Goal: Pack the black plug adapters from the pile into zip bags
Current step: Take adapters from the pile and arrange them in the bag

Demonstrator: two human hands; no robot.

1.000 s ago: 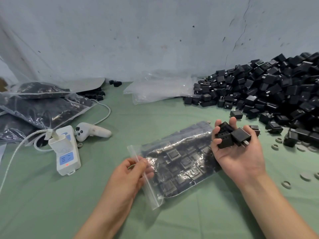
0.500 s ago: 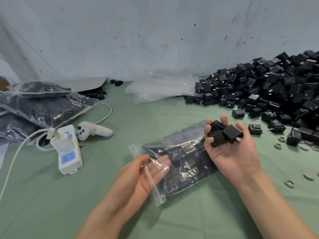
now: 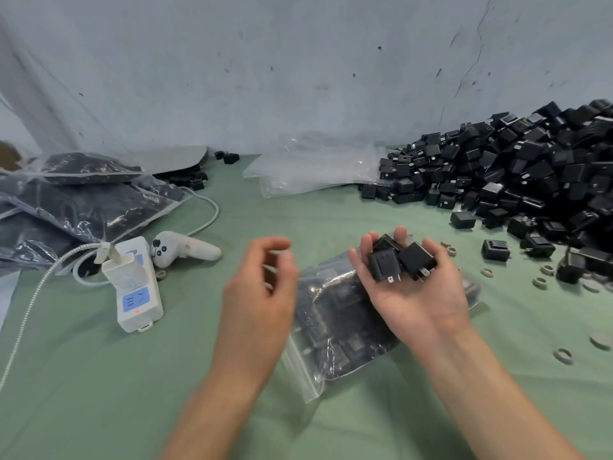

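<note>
I am in the middle of filling one zip bag [image 3: 335,333]. It lies flat on the green tabletop [image 3: 99,393] between my two hands, with its open end toward the near left. It already has many adapters inside and looks partly full. My right hand [image 3: 418,293] is palm up over the right side of the bag. Its fingers curl a little around three black plug adapters [image 3: 398,260], and I can see their metal pins. My left hand [image 3: 262,287] hangs over the left end of the bag with its fingers loosely bent and nothing in them, though it looks a bit blurry. I think the next move is for the left hand to pull the bag's mouth open so the right hand can drop the three adapters in. The big pile [image 3: 530,180] of adapters sits at the far right. Empty clear bags [image 3: 315,167] lie at the far middle, and full bags [image 3: 83,200] are stacked at the far left.
</note>
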